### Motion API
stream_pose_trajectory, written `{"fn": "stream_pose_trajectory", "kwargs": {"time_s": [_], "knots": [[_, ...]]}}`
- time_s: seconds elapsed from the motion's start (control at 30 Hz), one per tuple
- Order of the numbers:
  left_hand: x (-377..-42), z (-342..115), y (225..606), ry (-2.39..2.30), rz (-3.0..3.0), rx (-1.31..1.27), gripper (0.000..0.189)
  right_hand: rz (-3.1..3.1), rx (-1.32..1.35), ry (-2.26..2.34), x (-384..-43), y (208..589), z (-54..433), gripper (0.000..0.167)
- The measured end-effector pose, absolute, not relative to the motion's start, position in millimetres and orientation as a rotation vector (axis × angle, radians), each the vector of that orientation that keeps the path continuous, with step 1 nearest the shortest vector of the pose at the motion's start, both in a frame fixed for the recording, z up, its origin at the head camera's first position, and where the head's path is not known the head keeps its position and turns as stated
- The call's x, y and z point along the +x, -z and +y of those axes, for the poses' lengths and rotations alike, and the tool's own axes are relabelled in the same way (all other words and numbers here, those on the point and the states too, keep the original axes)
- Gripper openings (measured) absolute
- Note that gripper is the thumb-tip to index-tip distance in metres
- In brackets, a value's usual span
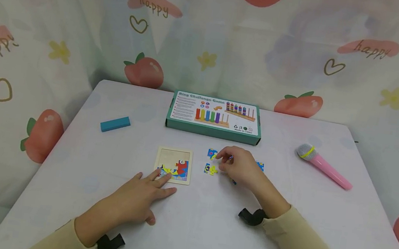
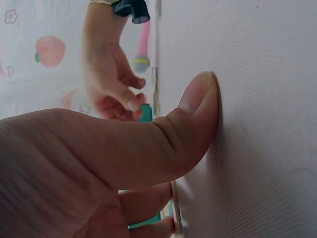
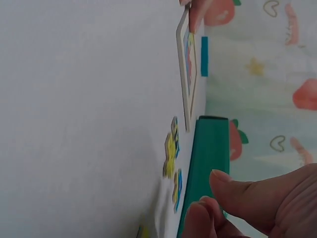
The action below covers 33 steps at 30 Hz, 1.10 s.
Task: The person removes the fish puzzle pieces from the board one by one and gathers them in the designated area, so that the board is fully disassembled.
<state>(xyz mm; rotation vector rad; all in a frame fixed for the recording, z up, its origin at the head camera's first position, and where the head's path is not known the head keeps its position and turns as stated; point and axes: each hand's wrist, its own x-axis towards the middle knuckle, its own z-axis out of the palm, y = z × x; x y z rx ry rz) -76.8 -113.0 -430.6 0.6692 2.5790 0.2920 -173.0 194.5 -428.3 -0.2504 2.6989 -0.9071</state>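
A small wooden puzzle tray [image 1: 158,152] lies on the table, with colourful pieces fitted in its lower part. My left hand [image 1: 146,195] rests with spread fingers on the tray's lower left edge; its thumb touches the tablecloth in the left wrist view. My right hand [image 1: 241,166] hovers over loose jigsaw pieces, fingers loosely bent, and no piece shows between thumb and fingertips. By its fingertips lie a blue-and-yellow piece [image 1: 212,153] and a yellow piece [image 1: 212,170]. Another piece [image 1: 260,166] shows behind the hand, which partly covers others.
A green Ring Challenge Game box [image 1: 213,132] lies behind the pieces. To the left is a blue block [image 1: 115,124]; to the right, a pink toy microphone [image 1: 330,169]. Printed curtains hang behind the white-covered table.
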Motion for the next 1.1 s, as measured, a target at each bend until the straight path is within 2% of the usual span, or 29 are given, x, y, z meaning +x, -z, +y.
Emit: {"fn": "stream_pose_trajectory", "kwargs": {"time_s": [0.27,0.43,0.7,1.1], "knots": [[-76.9,-106.7,428.1,-0.177,2.601,0.717,0.091,2.592,-0.472,0.909,-174.7,432.5,141.3,0.028],[-74.8,-98.6,425.6,-0.026,2.645,0.761,0.090,2.577,-0.552,0.907,-177.7,433.3,122.0,0.028],[-70.8,-93.4,417.2,0.091,2.680,0.812,0.086,2.581,-0.585,0.862,-183.9,438.3,107.1,0.025],[-79.2,-100.2,425.2,-0.076,2.642,0.805,0.093,2.581,-0.534,0.815,-183.7,441.4,99.4,0.024]]}}
